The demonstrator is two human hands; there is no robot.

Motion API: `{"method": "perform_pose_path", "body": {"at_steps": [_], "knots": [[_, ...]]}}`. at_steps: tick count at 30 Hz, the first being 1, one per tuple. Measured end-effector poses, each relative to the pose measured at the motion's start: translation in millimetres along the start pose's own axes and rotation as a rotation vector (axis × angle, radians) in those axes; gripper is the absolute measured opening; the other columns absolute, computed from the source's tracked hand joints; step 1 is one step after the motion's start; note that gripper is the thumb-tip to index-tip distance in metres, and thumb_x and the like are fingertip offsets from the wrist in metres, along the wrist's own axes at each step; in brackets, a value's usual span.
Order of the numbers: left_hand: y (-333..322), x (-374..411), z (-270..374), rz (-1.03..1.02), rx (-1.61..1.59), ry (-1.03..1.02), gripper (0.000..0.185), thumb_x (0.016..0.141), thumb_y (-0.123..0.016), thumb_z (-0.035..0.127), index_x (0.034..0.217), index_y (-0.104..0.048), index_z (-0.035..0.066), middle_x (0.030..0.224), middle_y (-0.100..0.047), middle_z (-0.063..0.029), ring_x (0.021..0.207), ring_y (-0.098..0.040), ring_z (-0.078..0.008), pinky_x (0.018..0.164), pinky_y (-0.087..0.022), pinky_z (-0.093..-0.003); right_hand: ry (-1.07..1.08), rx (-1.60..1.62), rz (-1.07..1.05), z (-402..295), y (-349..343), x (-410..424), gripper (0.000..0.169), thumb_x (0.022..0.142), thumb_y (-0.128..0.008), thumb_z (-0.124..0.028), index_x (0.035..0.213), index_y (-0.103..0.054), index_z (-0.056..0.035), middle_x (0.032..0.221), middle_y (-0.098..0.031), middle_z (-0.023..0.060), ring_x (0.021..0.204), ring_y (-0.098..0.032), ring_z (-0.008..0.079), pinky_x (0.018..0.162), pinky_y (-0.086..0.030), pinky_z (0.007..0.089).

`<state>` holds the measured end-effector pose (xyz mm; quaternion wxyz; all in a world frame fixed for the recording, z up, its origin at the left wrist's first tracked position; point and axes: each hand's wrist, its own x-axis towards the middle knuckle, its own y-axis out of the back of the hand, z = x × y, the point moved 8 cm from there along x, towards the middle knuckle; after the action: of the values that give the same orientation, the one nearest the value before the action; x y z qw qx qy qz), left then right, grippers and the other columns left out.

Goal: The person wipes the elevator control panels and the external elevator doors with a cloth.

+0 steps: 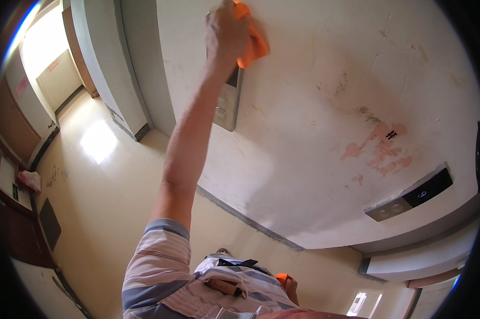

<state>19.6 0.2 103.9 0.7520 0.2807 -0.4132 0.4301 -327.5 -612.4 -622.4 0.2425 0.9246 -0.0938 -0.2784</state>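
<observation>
My left hand (227,38) reaches up at the top of the view, closed on an orange cloth (256,46). The hand and cloth are at the upper part of a metal elevator call panel (228,109) and cover its top; two round buttons show beside my forearm. Low in the view, beside my striped shirt, my right hand (291,286) is closed on another orange item (281,278), seemingly a cloth, mostly hidden by the hand and shirt. The pale wall (295,159) around the panel bears scuffs, scratches and reddish patches.
A second call panel (409,195) with a lit display is on the wall at right. Grey door frames (138,60) stand at left. Tiled floor (104,199) runs down a corridor with a dark mat (50,224), a red-and-white bag (30,180) and a dark red door (18,231).
</observation>
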Motion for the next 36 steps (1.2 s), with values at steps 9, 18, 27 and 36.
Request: {"method": "perform_pose_path", "body": {"at_steps": [9,18,27,36], "knots": [[34.3,6.4,-77.2,-0.194,-0.019,0.016,0.024,0.086,-0.070,0.025,0.100,-0.065,0.006,0.084,-0.069,-0.0029,0.074,-0.063,-0.0088,0.070,-0.050,-0.0260,-0.242,0.164,0.076,24.0,-10.6,-26.1,0.025,0.088,-0.054,-0.018,0.102,-0.068,-0.0022,0.092,-0.066,0.0100,0.081,-0.060,0.0200,0.074,-0.050,0.0360],[36.8,-3.8,-71.1,-0.251,0.056,-0.121,0.018,0.086,-0.063,0.017,0.100,-0.059,0.006,0.087,-0.067,-0.0146,0.078,-0.065,-0.0320,0.071,-0.050,-0.0364,-0.136,0.075,-0.036,27.0,-29.1,-29.3,0.027,0.087,-0.054,-0.019,0.101,-0.069,-0.0014,0.092,-0.066,0.0102,0.082,-0.061,0.0214,0.074,-0.051,0.0374],[40.1,-13.8,-94.7,-0.149,0.094,-0.143,0.024,0.086,-0.069,0.021,0.103,-0.059,0.008,0.087,-0.067,-0.0121,0.079,-0.066,-0.0299,0.071,-0.051,-0.0324,0.026,0.021,-0.045,-11.5,-32.0,-20.9,0.027,0.090,-0.054,-0.019,0.097,-0.067,0.0027,0.091,-0.066,0.0114,0.083,-0.061,0.0197,0.074,-0.050,0.0353],[33.4,-87.7,-114.9,-0.183,0.054,-0.018,0.017,0.082,-0.066,0.012,0.097,-0.058,0.007,0.084,-0.066,-0.0167,0.082,-0.063,-0.0396,0.070,-0.050,-0.0384,0.069,0.045,-0.051,-19.0,-45.7,-23.6,0.028,0.091,-0.052,-0.020,0.099,-0.068,0.0020,0.093,-0.068,0.0140,0.087,-0.063,0.0251,0.078,-0.050,0.0348]]}}
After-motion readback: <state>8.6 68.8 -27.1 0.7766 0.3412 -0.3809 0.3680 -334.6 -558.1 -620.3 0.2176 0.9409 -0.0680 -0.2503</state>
